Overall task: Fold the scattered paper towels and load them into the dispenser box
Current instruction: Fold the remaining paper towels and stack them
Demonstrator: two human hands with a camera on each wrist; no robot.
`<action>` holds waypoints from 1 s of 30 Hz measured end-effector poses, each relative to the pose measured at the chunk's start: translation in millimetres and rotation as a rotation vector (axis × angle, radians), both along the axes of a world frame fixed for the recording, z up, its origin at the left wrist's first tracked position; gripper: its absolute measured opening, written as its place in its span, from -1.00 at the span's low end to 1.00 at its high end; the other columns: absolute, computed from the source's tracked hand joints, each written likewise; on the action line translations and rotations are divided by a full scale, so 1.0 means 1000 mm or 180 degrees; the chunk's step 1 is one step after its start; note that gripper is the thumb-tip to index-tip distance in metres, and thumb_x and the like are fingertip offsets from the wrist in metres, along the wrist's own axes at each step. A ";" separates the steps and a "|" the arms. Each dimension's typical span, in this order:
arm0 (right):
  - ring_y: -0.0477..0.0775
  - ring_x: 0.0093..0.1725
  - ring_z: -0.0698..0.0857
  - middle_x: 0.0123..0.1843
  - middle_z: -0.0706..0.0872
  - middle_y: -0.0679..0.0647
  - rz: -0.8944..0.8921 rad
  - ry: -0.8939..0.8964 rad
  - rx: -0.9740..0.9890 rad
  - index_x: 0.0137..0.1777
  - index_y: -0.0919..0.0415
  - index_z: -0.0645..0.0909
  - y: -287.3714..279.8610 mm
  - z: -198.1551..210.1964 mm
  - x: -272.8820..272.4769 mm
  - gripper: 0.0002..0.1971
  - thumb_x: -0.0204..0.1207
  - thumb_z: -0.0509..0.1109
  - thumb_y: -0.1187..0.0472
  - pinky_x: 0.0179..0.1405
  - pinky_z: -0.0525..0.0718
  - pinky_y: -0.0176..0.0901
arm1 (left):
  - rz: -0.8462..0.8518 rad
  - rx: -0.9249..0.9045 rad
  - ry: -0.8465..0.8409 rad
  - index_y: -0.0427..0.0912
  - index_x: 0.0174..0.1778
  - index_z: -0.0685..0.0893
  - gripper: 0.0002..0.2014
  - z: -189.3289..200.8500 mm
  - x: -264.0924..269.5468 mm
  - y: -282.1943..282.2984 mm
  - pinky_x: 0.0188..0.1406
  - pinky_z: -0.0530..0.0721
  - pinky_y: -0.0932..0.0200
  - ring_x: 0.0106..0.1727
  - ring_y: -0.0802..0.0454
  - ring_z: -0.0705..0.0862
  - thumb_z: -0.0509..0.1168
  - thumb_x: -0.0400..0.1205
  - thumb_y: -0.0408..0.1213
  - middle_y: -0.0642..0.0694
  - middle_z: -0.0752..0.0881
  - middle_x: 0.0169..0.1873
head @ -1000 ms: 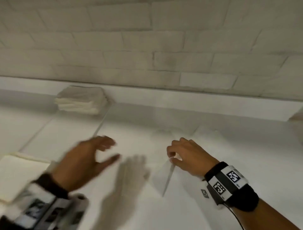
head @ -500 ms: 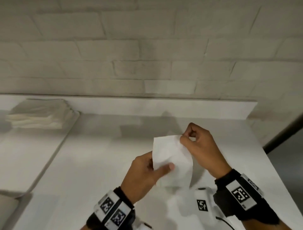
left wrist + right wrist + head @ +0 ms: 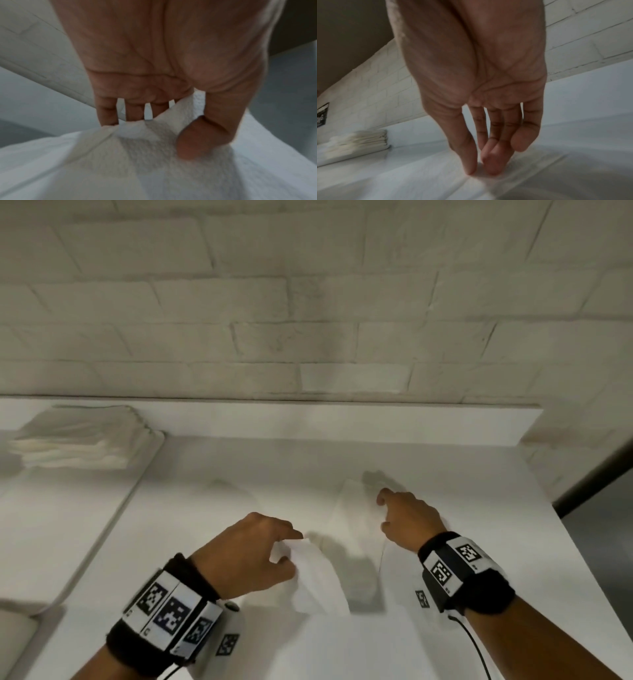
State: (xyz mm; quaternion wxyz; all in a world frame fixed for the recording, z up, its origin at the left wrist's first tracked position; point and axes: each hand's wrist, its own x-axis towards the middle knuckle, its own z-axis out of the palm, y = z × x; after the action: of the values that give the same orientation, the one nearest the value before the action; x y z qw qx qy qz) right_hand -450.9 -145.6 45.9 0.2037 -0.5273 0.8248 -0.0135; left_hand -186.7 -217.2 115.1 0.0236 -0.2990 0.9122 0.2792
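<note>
My left hand [image 3: 291, 549] pinches a white paper towel [image 3: 317, 577] between thumb and fingers, and the towel droops toward the white table [image 3: 239, 481]. In the left wrist view the thumb [image 3: 193, 146] presses into the embossed paper towel [image 3: 137, 155]. My right hand [image 3: 383, 508] is further back and to the right. Its straight fingertips [image 3: 493, 170] touch a second paper towel [image 3: 352, 501] that lies flat on the table. No dispenser box is in view.
A stack of folded towels [image 3: 78, 440] sits on a raised white slab [image 3: 68, 525] at the back left, also seen as the stack of folded towels [image 3: 359, 142]. A brick wall [image 3: 308, 320] runs behind. The table's right edge [image 3: 548, 508] drops to a dark floor.
Half a second ago both hands held the towel up between them. The right hand has let go and reached to a flat sheet on the table, and the left hand has lowered the towel.
</note>
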 end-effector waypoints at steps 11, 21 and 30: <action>0.23 0.38 0.47 0.42 0.35 0.16 -0.0283 -0.0262 0.0070 0.53 0.19 0.33 0.001 -0.002 -0.004 -0.20 0.37 0.56 -0.09 0.26 0.61 0.11 | 0.0989 0.0658 -0.0299 -0.10 0.32 0.74 -0.57 -0.051 -0.104 -0.026 0.11 0.51 0.26 0.28 -0.07 0.69 0.43 0.61 0.05 -0.07 0.76 0.26; 0.23 0.32 0.61 0.36 0.55 0.20 -0.0662 -0.0937 -0.0176 0.48 0.26 0.33 0.006 -0.012 -0.012 -0.13 0.26 0.71 0.03 0.23 0.64 -0.02 | 0.1543 0.0811 -0.0247 -0.19 0.35 0.55 -0.37 -0.086 -0.154 -0.048 0.05 0.60 0.14 0.26 -0.13 0.67 0.63 0.40 -0.17 -0.10 0.67 0.26; 0.01 0.09 0.81 0.09 0.85 0.06 -0.0509 -0.3029 -0.1662 0.22 0.20 0.70 0.051 0.066 -0.041 -0.64 0.44 0.56 0.43 0.10 0.76 -0.04 | 0.2234 0.0868 0.1369 -0.13 0.04 0.80 -0.81 -0.033 -0.083 -0.072 0.02 0.68 0.12 0.01 -0.12 0.81 0.53 0.56 -0.18 -0.09 0.85 -0.07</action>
State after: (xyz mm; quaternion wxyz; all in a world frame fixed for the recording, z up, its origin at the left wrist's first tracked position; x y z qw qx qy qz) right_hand -492.0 -94.5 111.5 0.4150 -0.4318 0.6484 -0.4701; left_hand -270.0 -288.7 81.9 -0.2240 -0.5202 0.6942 0.4442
